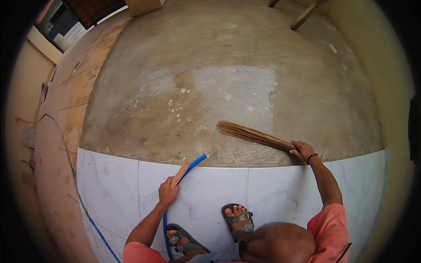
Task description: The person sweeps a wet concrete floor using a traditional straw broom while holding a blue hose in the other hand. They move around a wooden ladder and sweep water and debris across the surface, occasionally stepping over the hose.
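Note:
My right hand point(303, 151) is closed around the bound end of a stick broom point(256, 136), a bundle of thin brown twigs. Its loose tips point left and lie on or just above the wet cement floor point(228, 94). In my closed left hand point(167, 193) is a flat strip of wood point(179, 175), with a blue hose point(195, 161) running alongside it. The hose's end sticks out past the wood, over the tile edge, and a little water seems to show at its mouth. Whether my fingers wrap the hose too is partly hidden.
White marbled tiles point(114, 179) lie under my sandalled feet, bordering the cement. Pale debris specks point(171, 103) dot the wet patch. A dark cable point(66, 144) joining blue hose curves along the left. Wooden legs point(307, 15) and a cardboard box point(144, 5) stand far off; walls flank both sides.

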`<state>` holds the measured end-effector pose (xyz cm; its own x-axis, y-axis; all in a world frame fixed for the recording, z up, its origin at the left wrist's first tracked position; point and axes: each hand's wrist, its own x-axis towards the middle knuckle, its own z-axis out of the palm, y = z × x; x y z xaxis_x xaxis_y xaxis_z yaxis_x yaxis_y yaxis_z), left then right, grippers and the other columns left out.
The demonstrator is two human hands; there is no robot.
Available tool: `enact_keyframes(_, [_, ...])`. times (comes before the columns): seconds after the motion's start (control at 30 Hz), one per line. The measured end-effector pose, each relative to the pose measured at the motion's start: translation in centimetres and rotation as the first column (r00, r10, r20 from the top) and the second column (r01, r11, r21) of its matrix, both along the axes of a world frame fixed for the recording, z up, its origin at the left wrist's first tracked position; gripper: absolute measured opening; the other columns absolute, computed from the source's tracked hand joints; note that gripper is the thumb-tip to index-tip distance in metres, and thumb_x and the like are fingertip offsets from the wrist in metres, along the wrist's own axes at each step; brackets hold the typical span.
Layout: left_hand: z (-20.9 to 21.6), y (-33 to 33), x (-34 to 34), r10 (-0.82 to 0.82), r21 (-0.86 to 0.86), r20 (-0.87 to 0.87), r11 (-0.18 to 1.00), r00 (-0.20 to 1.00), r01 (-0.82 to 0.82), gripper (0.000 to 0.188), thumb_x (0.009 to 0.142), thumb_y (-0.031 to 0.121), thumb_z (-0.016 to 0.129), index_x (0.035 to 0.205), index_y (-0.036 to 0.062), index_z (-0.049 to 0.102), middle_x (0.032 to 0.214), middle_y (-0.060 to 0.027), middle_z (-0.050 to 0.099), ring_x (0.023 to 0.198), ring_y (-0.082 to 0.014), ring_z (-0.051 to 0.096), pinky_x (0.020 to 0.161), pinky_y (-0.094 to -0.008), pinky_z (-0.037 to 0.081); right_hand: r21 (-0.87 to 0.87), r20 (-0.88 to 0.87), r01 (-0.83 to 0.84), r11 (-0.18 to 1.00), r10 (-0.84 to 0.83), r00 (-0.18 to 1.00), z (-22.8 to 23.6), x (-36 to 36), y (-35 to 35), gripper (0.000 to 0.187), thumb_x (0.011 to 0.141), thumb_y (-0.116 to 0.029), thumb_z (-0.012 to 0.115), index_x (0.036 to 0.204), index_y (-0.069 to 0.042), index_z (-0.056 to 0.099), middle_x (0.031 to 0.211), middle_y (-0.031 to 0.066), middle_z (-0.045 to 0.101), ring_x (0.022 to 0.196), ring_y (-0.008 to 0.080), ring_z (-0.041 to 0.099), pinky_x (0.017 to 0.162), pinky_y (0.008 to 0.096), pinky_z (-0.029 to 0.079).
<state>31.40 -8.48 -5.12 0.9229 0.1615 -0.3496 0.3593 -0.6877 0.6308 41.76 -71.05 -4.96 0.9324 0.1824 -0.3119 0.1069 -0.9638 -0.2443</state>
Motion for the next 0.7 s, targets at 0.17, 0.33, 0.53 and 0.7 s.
enact_keyframes(0.17, [0.2, -1.0, 0.3, -0.029, 0.108, -0.011, 0.994, 1.0, 0.03, 0.036, 0.078, 0.017, 0.063, 0.113, 0.0116, 0.065, 0.093, -0.0166, 0.071, 0.087, -0.0373, 0.068, 0.078, -0.0455, 0.053, 0.306, 0.144, 0.504, 0.807, -0.563, 0.814, -0.5, -0.6, 0.7, 0.051, 0.093, -0.038, 0.06, 0.129, -0.002, 0.057, 0.094, 0.0229, 0.07, 0.088, 0.0391, 0.068, 0.079, 0.0453, 0.052])
enact_keyframes(0.33, [0.2, -1.0, 0.1, -0.002, 0.143, -0.032, 0.99, 0.999, 0.007, 0.035, 0.078, 0.018, 0.063, 0.113, 0.0126, 0.065, 0.093, -0.0169, 0.071, 0.088, -0.0373, 0.068, 0.079, -0.0458, 0.053, 0.429, 0.093, 0.15, 0.891, -0.209, 0.974, 1.6, 1.7, 11.4, 0.055, 0.092, -0.031, 0.061, 0.138, -0.003, 0.048, 0.113, 0.0261, 0.065, 0.1, 0.0394, 0.065, 0.087, 0.0459, 0.051])
enact_keyframes(0.53, [0.0, -1.0, 0.5, -0.028, 0.159, -0.016, 0.987, 0.999, 0.03, 0.035, 0.078, 0.019, 0.063, 0.112, 0.0125, 0.064, 0.093, -0.0166, 0.071, 0.088, -0.0375, 0.068, 0.08, -0.0464, 0.053, 0.136, 0.041, -0.272, 0.953, 0.269, 0.962, -1.0, 7.6, 24.9, 0.054, 0.098, -0.037, 0.055, 0.148, -0.027, 0.039, 0.101, 0.0224, 0.064, 0.094, 0.0374, 0.064, 0.083, 0.0471, 0.052])
enact_keyframes(0.7, [0.6, -0.8, 0.1, -0.026, 0.18, -0.039, 0.983, 0.999, 0.033, 0.035, 0.078, 0.02, 0.063, 0.112, 0.0125, 0.063, 0.092, -0.0165, 0.071, 0.088, -0.0379, 0.067, 0.079, -0.0469, 0.053, 0.12, -0.069, 0.043, 0.992, -0.035, 0.997, -2.2, 15.7, 23.3, 0.055, 0.097, -0.041, 0.052, 0.148, -0.027, 0.04, 0.11, 0.0222, 0.066, 0.103, 0.0393, 0.064, 0.091, 0.049, 0.051])
